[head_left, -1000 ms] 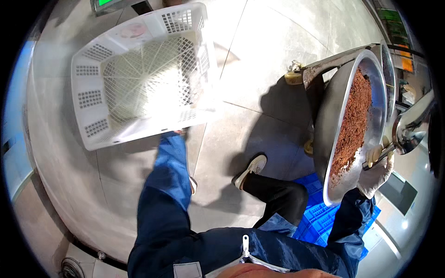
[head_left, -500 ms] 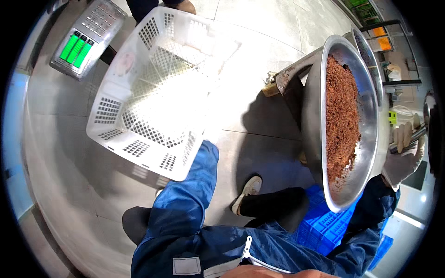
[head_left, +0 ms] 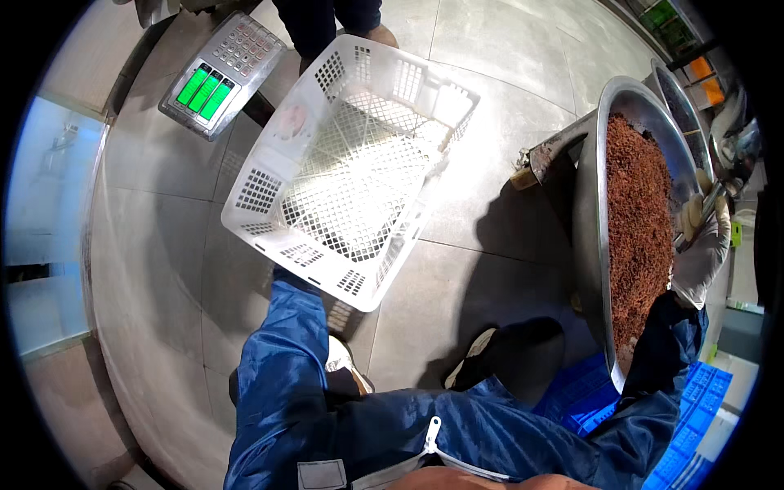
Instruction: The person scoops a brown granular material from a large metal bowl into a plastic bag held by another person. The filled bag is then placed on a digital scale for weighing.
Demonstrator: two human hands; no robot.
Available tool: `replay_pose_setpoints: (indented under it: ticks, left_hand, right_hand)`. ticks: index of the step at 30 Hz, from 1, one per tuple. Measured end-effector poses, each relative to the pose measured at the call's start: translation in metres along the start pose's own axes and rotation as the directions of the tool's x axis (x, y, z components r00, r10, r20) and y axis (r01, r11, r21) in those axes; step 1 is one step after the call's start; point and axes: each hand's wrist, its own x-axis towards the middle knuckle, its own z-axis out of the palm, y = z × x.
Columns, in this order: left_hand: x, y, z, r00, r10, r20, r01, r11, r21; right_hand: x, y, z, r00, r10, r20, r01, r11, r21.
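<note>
A white plastic basket (head_left: 260, 222) with lattice walls is tilted at centre left. My left sleeve runs up behind its near side, and the basket hides my left hand. At the right, a large steel bowl (head_left: 590, 245) holds reddish-brown crumbly material (head_left: 641, 237). My right hand (head_left: 701, 257), in a pale glove, is at the bowl's right rim. Its fingers are wrapped round the metal handle (head_left: 712, 200) of a tool. Shiny metal beyond the handle blurs into the background, so the tool's exact kind is unclear.
A scale display (head_left: 220, 77) with green screens and a keypad stands at upper left. Another person's legs (head_left: 327, 20) are behind the basket. Blue plastic crates (head_left: 584, 392) lie below the bowl, which rests on a metal stand (head_left: 563, 151). A second bowl (head_left: 686, 122) is behind it.
The whole view has shifted, with basket, scale and bowl farther right in the picture. My right hand, still gripping the metal handle, has moved from outside the bowl to its rim.
</note>
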Motion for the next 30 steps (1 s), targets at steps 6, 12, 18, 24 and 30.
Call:
replay_pose_setpoints:
  ticks: [6,12,18,24,30]
  left_hand:
    - [-0.016,-0.051,0.055,0.994,-0.033,0.101,0.05,0.984,-0.173]
    - [-0.06,-0.117,0.119,0.975,-0.07,0.212,0.138,0.934,-0.33]
    - [-0.09,-0.148,0.139,0.948,-0.155,0.277,0.197,0.971,-0.133]
    - [-0.213,-0.109,0.166,0.315,-0.931,-0.186,-0.547,-0.338,0.766]
    - [-0.302,-0.025,0.317,-0.071,-0.518,0.853,-0.997,0.069,-0.04]
  right_hand:
    - [-0.004,-0.019,0.011,0.998,-0.024,-0.058,0.02,0.998,-0.062]
    - [0.006,-0.021,-0.008,0.997,0.014,-0.077,-0.012,1.0,0.022]
    - [-0.005,-0.02,-0.045,0.975,0.094,-0.204,-0.13,0.977,-0.17]
    - [-0.012,-0.012,-0.09,0.876,0.278,-0.395,-0.41,0.861,-0.303]
    - [-0.03,-0.006,-0.186,0.86,0.367,-0.354,-0.504,0.711,-0.49]
